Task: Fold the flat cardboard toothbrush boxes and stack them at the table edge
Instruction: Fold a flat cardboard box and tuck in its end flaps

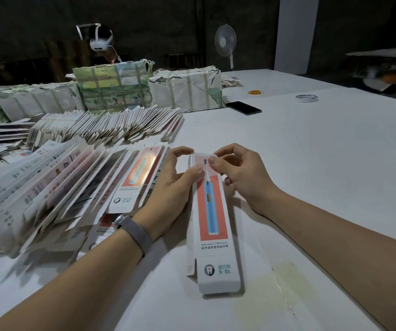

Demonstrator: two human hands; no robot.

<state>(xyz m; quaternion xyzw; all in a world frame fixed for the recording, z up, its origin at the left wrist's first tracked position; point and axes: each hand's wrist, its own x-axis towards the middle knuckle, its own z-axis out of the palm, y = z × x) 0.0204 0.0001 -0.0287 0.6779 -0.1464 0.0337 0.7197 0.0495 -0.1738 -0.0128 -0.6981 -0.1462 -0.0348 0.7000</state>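
A long white toothbrush box (pixel 212 225) with a red panel and a blue toothbrush picture lies lengthwise on the white table (pixel 311 163) in front of me. My left hand (pixel 173 185) grips its far end from the left, thumb on the top face. My right hand (pixel 240 173) pinches the same far end from the right, at the end flap. The near end of the box is open with a small flap sticking out. Flat boxes (pixel 142 173) lie fanned out just left of my left hand.
A big heap of flat boxes (pixel 37 187) covers the left of the table, with another row (pixel 106 125) behind it. Wrapped bundles (pixel 185 89) stand at the back. A phone (pixel 243 108), tape roll (pixel 307 98) and rubber bands (pixel 255 92) lie beyond. A person sits opposite.
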